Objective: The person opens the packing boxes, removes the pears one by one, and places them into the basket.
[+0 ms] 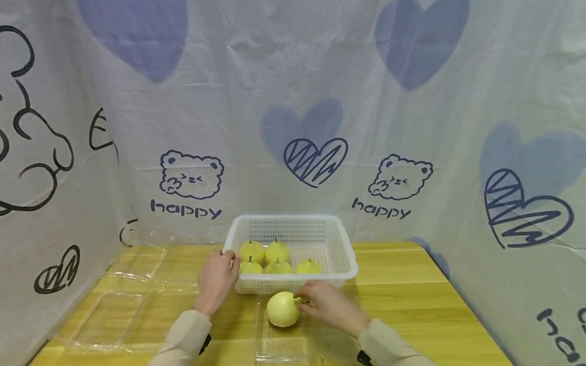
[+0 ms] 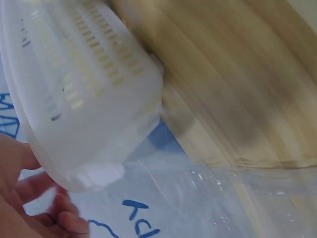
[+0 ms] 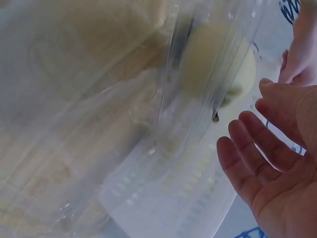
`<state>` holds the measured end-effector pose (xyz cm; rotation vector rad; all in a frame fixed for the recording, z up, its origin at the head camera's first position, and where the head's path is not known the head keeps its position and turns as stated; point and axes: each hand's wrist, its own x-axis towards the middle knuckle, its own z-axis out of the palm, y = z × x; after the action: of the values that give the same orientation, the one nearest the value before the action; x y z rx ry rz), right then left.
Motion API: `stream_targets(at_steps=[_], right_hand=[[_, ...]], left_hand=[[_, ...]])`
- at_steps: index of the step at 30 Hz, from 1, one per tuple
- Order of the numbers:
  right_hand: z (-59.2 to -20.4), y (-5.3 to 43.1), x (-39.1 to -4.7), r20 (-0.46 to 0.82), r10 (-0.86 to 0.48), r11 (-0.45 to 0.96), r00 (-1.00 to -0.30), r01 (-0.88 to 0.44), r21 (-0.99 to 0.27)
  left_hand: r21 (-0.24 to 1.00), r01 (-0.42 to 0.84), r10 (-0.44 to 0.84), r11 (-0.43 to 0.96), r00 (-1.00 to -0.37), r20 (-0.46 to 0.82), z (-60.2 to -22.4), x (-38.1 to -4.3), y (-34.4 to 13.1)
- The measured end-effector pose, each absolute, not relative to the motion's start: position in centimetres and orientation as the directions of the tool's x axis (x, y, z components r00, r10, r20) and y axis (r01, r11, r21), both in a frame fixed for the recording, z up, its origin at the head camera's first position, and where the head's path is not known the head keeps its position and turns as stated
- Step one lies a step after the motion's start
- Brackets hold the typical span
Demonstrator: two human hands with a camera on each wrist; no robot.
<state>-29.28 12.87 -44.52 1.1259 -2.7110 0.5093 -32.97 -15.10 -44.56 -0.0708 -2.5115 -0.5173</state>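
Observation:
A white plastic basket [image 1: 289, 284] with slotted walls holds several yellow-green pears [image 1: 277, 251]. At its left front corner, my left hand [image 1: 217, 281] grips the rim, also seen in the left wrist view where the thumb and fingers [image 2: 34, 188] meet the basket's edge [image 2: 59, 168]. A single pear [image 1: 282, 310] sits in a clear plastic box [image 1: 282, 348] in front of the basket. My right hand [image 1: 331, 305] is just right of this pear, fingertips close to its stem. In the right wrist view, the fingers [image 3: 247, 153] are loosely bent with nothing between them.
More clear plastic boxes [image 1: 106, 319] lie on the left of the wooden table [image 1: 414, 306]. A white curtain [image 1: 287, 59] with hearts and bear drawings encloses the table at the back and both sides.

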Motion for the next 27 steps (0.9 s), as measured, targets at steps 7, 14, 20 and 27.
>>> stream_targets(at_steps=[7, 14, 20, 27], right_hand=[[-45.1, 11.5, -28.9, 0.247, -0.733, 0.632, -0.634, -0.769, -0.097], [-45.2, 11.0, -29.1, 0.228, -0.775, 0.596, -0.589, -0.802, -0.045], [-45.4, 10.7, -29.5, 0.189, -0.811, 0.566, -0.554, -0.824, 0.012], [-45.8, 10.3, -29.7, 0.152, -0.822, 0.557, -0.549, -0.83, 0.016]], left_hand=[[0.374, 0.063, -0.105, 0.925, -0.906, 0.411, -44.6, -33.5, -16.4], [0.411, 0.055, -0.091, 0.91, -0.941, 0.327, -44.4, -33.7, -16.8], [0.392, 0.038, -0.086, 0.919, -0.951, 0.296, -44.2, -33.8, -16.7], [0.385, 0.005, -0.102, 0.923, -0.96, 0.259, -44.0, -33.7, -16.5]])
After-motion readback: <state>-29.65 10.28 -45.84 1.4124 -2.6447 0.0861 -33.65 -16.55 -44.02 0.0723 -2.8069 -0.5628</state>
